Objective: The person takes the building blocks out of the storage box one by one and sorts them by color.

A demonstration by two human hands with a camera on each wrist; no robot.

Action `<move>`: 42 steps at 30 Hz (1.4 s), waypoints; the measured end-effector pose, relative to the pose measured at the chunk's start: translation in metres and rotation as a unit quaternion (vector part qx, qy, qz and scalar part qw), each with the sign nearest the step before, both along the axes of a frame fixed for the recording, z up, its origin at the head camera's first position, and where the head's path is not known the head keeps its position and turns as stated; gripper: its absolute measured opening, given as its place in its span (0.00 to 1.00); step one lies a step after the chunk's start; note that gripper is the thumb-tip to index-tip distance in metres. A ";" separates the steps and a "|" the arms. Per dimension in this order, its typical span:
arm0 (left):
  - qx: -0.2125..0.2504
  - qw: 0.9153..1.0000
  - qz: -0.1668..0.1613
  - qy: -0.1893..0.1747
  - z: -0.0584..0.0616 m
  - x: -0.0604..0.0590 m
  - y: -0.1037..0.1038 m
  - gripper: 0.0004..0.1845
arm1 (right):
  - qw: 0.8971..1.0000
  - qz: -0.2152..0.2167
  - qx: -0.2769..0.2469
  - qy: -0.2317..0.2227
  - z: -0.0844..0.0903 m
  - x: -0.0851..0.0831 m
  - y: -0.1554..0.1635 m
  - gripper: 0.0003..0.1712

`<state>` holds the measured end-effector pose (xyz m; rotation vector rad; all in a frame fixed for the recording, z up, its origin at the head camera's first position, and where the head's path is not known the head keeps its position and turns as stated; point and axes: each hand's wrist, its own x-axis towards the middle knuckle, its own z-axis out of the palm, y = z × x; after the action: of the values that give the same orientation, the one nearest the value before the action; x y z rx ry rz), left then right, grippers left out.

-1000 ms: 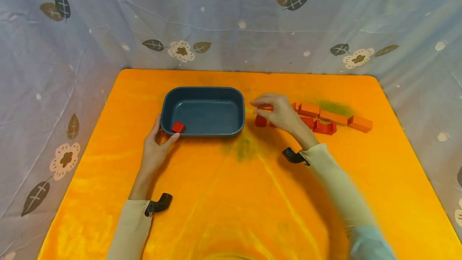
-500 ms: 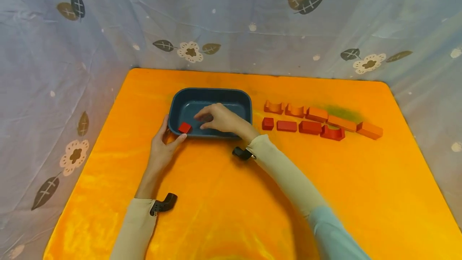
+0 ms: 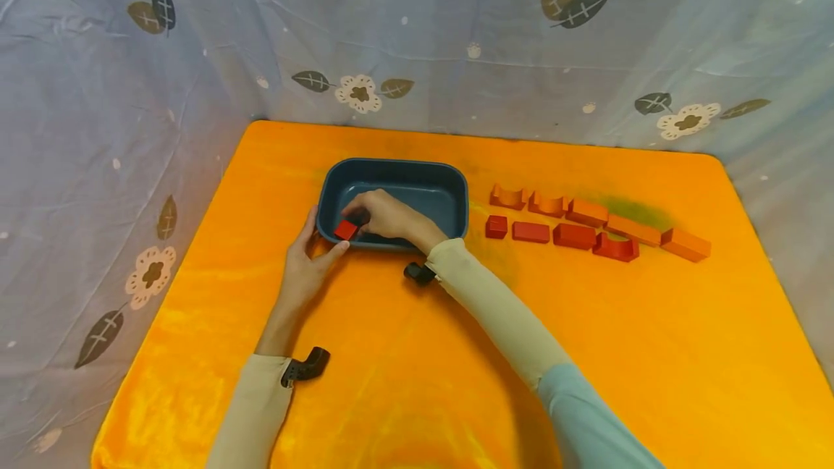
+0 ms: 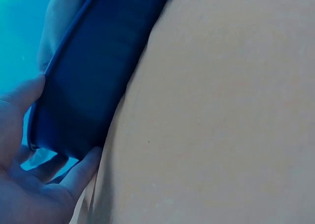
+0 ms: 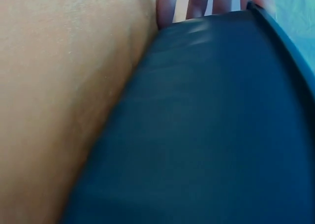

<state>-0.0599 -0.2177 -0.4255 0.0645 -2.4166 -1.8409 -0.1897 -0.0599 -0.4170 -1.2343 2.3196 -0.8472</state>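
Tray (image 3: 456, 197): dark blue, rounded rectangle, lying on the orange table (image 3: 417, 353) left of centre, its far rim well short of the table's back edge.
Red cube (image 3: 346, 229): inside the tray at its near left corner, close against the wall.
Left hand (image 3: 306, 266): grips the tray's near left corner from outside, thumb along the left wall, fingers curled under the near rim; the left wrist view shows the thumb (image 4: 22, 93) and a finger (image 4: 81, 170) on either side of the blue wall (image 4: 93, 81).
Right hand (image 3: 384, 214): reaches over the near rim into the tray, fingers bent down beside the red cube; it probably holds a block, but the fingers hide whatever is under them, so I cannot tell.
Right wrist view: blurred; only the tray's outer wall (image 5: 206, 125) and the fingertips (image 5: 197, 0) past its rim can be made out.
Block rows (image 3: 573, 226): two short rows on the table to the right of the tray, orange pieces behind, red pieces in front, the nearest small red block (image 3: 496, 226) just beside the tray's right wall.
Open room: a wide bare stretch of orange cloth lies between the tray and the table's near edge, crossed only by the two forearms; another lies right of and in front of the block rows.
Surround: a grey cloth with leaves and flowers (image 3: 417, 42) hangs close behind and beside the table.
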 end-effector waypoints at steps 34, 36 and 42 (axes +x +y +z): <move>-0.025 0.999 0.017 -0.014 -0.013 -0.001 -0.001 0.44 | 0.974 -0.153 -0.142 -0.086 0.028 0.010 0.119 0.22; -0.027 0.999 0.019 -0.012 -0.024 -0.003 -0.004 0.45 | 0.963 -0.181 -0.168 -0.110 0.027 0.014 0.137 0.22; -0.008 1.000 0.010 -0.016 -0.020 -0.002 -0.002 0.45 | 0.937 -0.250 -0.191 -0.149 0.023 0.024 0.190 0.24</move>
<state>-0.0624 -0.2198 -0.4454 0.1166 -2.4423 -1.8267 -0.1660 0.1305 -0.3941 -0.5682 2.3023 -1.5969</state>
